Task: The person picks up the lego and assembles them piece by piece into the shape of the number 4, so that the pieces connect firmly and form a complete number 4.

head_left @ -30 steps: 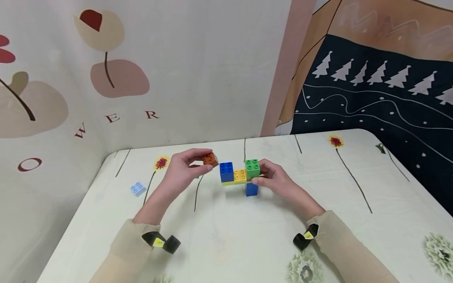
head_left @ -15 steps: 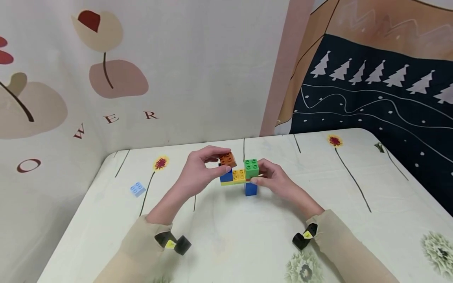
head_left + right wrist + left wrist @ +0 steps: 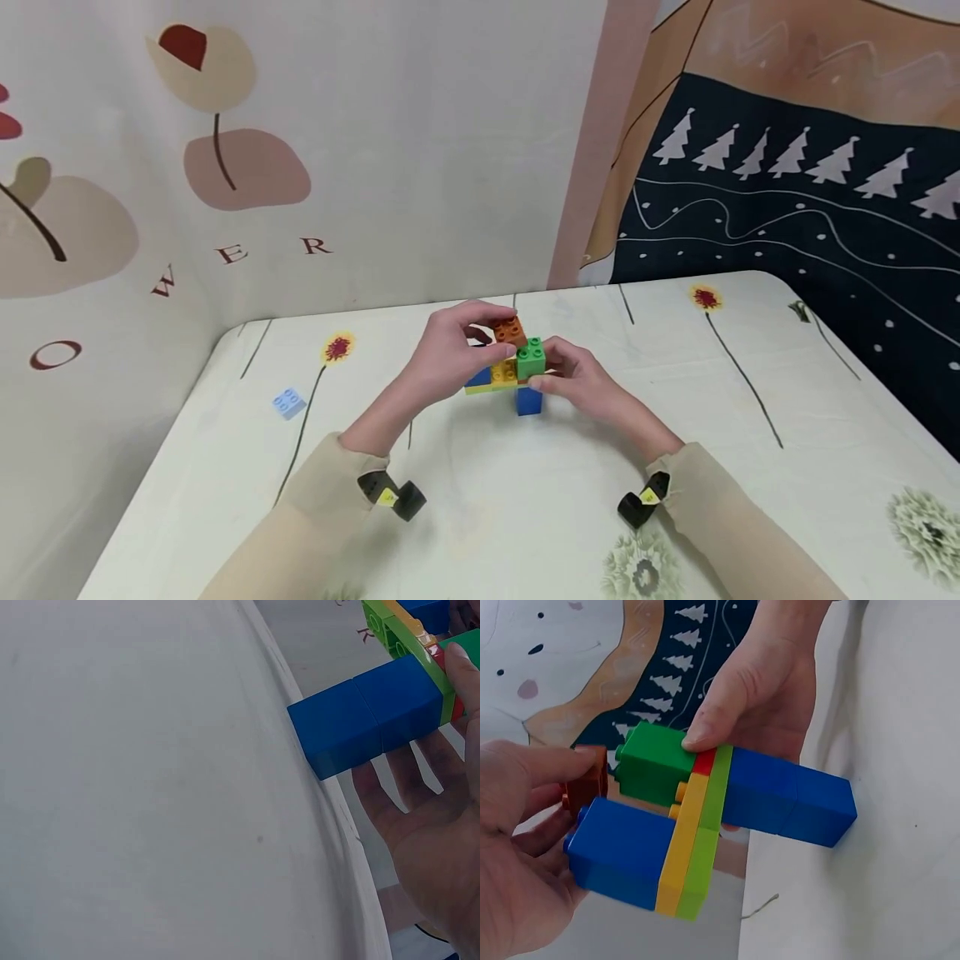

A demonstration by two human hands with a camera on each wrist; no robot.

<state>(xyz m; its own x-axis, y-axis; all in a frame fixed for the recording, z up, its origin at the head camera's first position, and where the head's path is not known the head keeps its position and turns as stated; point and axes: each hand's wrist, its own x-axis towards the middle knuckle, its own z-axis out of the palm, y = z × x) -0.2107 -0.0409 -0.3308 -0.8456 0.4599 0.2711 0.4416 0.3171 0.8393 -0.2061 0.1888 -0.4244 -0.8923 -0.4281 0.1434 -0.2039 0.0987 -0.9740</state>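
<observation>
My left hand [image 3: 459,350] pinches an orange-brown toy brick [image 3: 510,332] between thumb and fingers. That brick is held above the yellow brick [image 3: 504,373], between the upper blue brick [image 3: 622,851] and the green brick [image 3: 531,363]; in the left wrist view it looks apart from the yellow studs. My right hand [image 3: 581,381] grips the built structure around the green brick and the thin red piece [image 3: 704,763] below it. Lime-green bricks [image 3: 712,810] lie under the yellow layer. Two stacked blue bricks [image 3: 367,712] form the leg below, standing on the table. The left thumb partly hides the upper blue brick in the head view.
A loose light blue brick [image 3: 288,403] lies on the left of the table, away from both hands. The white tabletop cloth [image 3: 480,508] has printed flowers. A patterned curtain [image 3: 420,150] hangs behind the table's back edge.
My left hand has carried the orange-brown brick rightward, from left of the structure, past the upper blue brick, to above the yellow one. My right hand and the structure stay nearly still.
</observation>
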